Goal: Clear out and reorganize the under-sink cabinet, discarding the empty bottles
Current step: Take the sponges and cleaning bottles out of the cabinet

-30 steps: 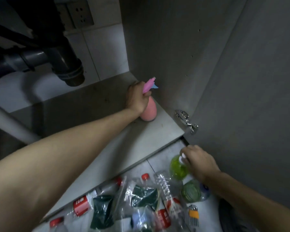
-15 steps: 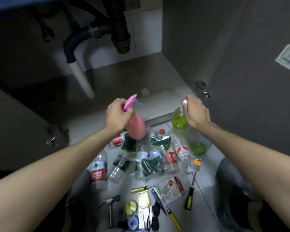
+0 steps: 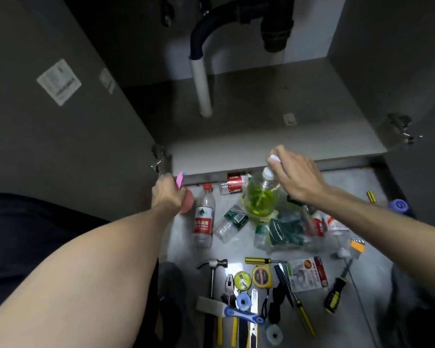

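The cabinet (image 3: 274, 144) floor is bare, so the left hand (image 3: 167, 194), fingers wrapped on the pink sprayer (image 3: 187, 202), and the right hand (image 3: 296, 175), pinching the green bottle (image 3: 260, 197) top, should lower both gently, upright.

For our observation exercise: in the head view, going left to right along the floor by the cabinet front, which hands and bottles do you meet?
Left hand on pink spray bottle → upright red-label water bottle → green-liquid bottle → right hand gripping its cap.
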Demonstrator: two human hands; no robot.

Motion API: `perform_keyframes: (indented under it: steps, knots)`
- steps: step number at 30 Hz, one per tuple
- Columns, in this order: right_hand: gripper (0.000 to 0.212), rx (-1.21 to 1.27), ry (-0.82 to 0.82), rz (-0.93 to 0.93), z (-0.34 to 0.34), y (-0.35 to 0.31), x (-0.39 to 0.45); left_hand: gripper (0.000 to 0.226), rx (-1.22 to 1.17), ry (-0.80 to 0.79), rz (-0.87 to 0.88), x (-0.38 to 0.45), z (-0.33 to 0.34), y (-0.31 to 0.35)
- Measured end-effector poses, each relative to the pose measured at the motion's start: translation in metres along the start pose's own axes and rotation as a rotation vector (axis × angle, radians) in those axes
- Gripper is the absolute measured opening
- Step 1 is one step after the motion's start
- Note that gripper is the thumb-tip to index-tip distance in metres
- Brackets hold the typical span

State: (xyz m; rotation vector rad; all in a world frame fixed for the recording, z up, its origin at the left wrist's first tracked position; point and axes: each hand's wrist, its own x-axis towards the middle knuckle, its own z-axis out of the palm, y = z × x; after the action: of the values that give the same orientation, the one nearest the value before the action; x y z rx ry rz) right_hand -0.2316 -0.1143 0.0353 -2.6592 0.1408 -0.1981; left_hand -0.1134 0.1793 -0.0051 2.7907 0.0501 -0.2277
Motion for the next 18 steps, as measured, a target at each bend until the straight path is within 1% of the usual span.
perform_keyframes:
  steps: [4, 7, 9, 12, 15, 18]
  knots:
    - [0.03, 0.095, -0.24, -0.054, 0.046, -0.027, -0.021, 0.034, -0.05, -0.013, -0.17, 0.005, 0.028, -0.005]
    - [0.022, 0.136, -0.39, -0.076, 0.079, -0.033, -0.039, 0.033, -0.09, -0.008, -0.225, 0.009, 0.042, -0.012]
    - [0.018, 0.163, -0.445, -0.088, 0.096, -0.033, -0.048, 0.032, -0.115, 0.011, -0.237, 0.012, 0.047, -0.016]
    - [0.022, 0.134, -0.528, -0.078, 0.116, -0.032, -0.054, 0.032, -0.118, -0.002, -0.227, 0.015, 0.045, -0.011]
    - [0.016, 0.136, -0.539, -0.033, 0.125, -0.029, -0.059, 0.032, -0.099, -0.029, -0.242, 0.014, 0.041, -0.006]
    - [0.016, 0.154, -0.545, -0.008, 0.125, -0.026, -0.063, 0.035, -0.134, -0.037, -0.25, 0.007, 0.039, -0.001]
